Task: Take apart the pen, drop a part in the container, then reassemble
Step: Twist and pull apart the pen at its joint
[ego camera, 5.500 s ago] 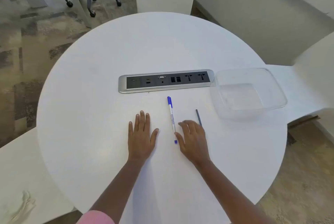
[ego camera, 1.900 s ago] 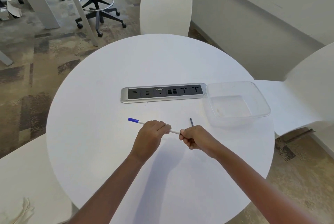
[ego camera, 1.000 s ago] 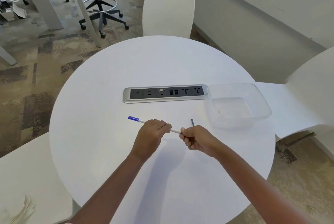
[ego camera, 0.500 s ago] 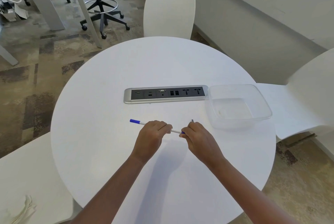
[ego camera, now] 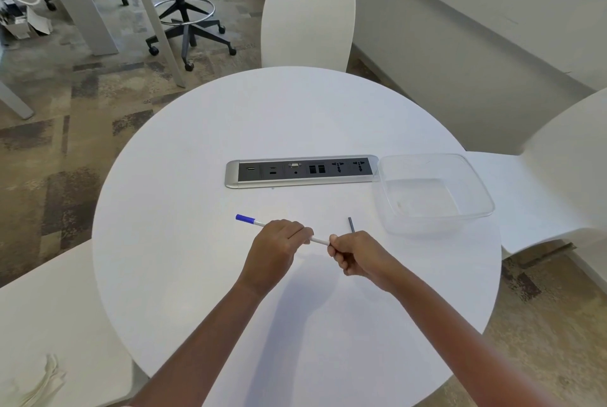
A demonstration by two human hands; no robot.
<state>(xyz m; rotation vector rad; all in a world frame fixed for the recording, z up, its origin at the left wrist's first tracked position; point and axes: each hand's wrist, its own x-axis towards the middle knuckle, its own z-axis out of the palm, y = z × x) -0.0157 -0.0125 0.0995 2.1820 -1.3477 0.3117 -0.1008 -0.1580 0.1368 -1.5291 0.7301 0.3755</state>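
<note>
A white pen (ego camera: 318,239) with a blue end cap (ego camera: 244,218) is held level just above the round white table (ego camera: 203,157). My left hand (ego camera: 276,247) is closed around the middle of its barrel. My right hand (ego camera: 356,254) is closed on the pen's right end, which is hidden in my fingers. A short dark grey stick (ego camera: 351,224) lies on the table just beyond my right hand. The clear plastic container (ego camera: 460,170) sits at the right, nothing visible inside it.
A silver power and socket strip (ego camera: 300,171) is set into the table's middle, touching the container's left rim. White chairs stand at the far side (ego camera: 307,23), right (ego camera: 558,170) and near left (ego camera: 49,324). A black stool (ego camera: 184,9) stands on the carpet beyond.
Both hands lifted the pen from the table and hold it by barrel and right end. In the last half second my right hand turned at the wrist and shifted slightly right.
</note>
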